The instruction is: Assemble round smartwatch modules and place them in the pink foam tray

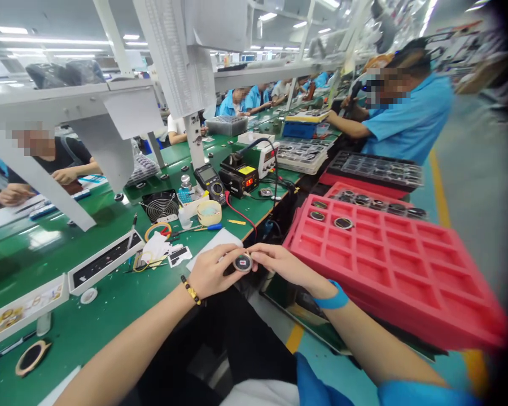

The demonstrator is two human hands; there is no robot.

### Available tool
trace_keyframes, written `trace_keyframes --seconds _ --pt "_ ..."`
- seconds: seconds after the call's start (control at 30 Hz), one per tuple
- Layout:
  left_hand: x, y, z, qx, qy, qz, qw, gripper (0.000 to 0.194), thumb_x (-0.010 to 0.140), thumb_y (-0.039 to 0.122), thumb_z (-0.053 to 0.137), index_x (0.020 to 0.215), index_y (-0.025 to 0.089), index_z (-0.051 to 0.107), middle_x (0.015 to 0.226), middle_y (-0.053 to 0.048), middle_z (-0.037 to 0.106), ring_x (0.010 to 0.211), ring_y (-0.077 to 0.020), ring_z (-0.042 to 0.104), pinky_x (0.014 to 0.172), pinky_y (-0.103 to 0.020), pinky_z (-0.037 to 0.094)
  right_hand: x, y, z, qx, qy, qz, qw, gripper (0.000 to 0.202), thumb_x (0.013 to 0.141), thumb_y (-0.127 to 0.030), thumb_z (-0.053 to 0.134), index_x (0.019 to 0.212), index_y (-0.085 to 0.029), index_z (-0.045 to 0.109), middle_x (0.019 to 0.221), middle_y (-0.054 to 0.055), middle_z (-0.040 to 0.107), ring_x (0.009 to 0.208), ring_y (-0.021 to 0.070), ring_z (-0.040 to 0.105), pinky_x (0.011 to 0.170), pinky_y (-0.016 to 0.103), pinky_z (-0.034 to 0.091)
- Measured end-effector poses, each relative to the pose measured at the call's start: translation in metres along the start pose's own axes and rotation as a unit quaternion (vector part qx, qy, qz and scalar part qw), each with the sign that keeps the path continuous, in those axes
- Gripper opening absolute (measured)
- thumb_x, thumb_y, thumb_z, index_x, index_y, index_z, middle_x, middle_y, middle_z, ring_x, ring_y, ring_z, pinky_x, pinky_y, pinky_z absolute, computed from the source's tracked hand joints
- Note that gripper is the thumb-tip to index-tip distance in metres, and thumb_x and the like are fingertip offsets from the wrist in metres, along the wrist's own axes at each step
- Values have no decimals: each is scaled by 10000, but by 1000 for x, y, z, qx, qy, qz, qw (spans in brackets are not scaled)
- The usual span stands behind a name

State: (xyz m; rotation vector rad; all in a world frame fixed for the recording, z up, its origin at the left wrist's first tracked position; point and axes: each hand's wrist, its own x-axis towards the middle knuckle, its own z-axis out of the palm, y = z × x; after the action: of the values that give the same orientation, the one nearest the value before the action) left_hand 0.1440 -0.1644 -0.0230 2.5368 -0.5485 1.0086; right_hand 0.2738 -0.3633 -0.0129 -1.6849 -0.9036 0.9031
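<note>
A small round watch case (242, 261) with a dark face and a pale label in its middle is held up over the table's front edge. My left hand (211, 269) grips its left side between thumb and fingers. From the right, my right hand (277, 262) has its fingertips closed on the rim. Beneath my left hand lies a sheet of white paper (220, 241). To the right of my right hand is a red foam tray (400, 256) with square pockets, several round watch cases (343, 223) sitting in its far left corner.
A multimeter (210, 181), soldering station (239, 176), black fan (160, 206) and tape roll (209, 213) stand on the green table (122, 310). Narrow white trays (105, 262) hold small parts at left. A co-worker in blue (410, 113) sits at far right.
</note>
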Motion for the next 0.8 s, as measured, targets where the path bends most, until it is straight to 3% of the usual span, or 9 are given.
trace_keyframes --seconds 0.13,0.2,0.3,0.4,0.5,0.57,0.63,0.73,0.8 --pt "-2 5 -3 4 -33 1 999 431 874 306 714 1269 201 578 1159 -83 670 1016 -186 667 860 -285 548 -12 -7 -5 -10 1 -19 1000 553 896 -548 547 1217 -105 628 1063 63 642 890 -4 609 847 88 496" --pt "-4 5 -4 9 -42 13 999 421 875 276 708 1269 201 578 1161 -81 670 1026 -189 664 876 -286 540 -19 -10 -12 -28 36 -27 999 509 911 -537 526 1174 -117 637 1054 54 651 945 5 623 881 89 485" --pt "-6 2 -5 32 -36 18 999 403 879 264 708 1259 203 588 1164 -78 665 1017 -189 666 883 -285 531 -32 -3 -36 -51 185 -29 981 545 928 -592 460 1143 -113 605 1064 62 653 953 12 619 861 95 462" --pt "-5 -1 -8 68 -27 8 997 379 883 287 712 1236 204 602 1164 -70 656 979 -180 673 841 -273 529 -52 19 -80 -77 407 -10 910 587 929 -640 404 1151 -120 561 1100 68 639 975 25 591 899 119 450" --pt "-5 -1 -11 95 -22 15 995 350 895 311 698 1215 200 607 1161 -62 652 963 -171 677 795 -257 522 -80 51 -130 -91 526 24 845 543 869 -605 519 1032 -92 582 1135 86 609 1048 66 537 951 147 416" --pt "-6 -1 -12 102 -18 24 994 340 906 338 685 1207 199 610 1158 -58 652 963 -170 679 784 -256 519 -101 70 -152 -89 552 49 827 517 783 -560 635 919 -63 596 1116 108 597 1044 90 505 942 157 402" --pt "-8 -3 -12 103 -19 31 994 339 916 367 669 1208 204 613 1161 -52 654 967 -174 682 801 -265 520 -119 82 -161 -82 559 64 823 505 708 -523 708 848 -49 604 1062 117 598 1025 95 489 931 157 397" --pt "-13 -9 -8 109 -18 35 993 346 925 418 644 1208 220 618 1164 -33 660 942 -169 693 775 -263 524 -130 85 -154 -58 531 55 843 549 666 -558 740 830 -51 610 988 101 611 965 71 506 900 145 414" --pt "-15 -13 -5 124 -11 28 992 354 918 451 641 1204 243 620 1151 -11 669 909 -162 701 716 -262 520 -129 78 -148 -27 490 37 871 642 688 -668 686 860 -55 600 933 94 620 872 51 535 840 146 442"
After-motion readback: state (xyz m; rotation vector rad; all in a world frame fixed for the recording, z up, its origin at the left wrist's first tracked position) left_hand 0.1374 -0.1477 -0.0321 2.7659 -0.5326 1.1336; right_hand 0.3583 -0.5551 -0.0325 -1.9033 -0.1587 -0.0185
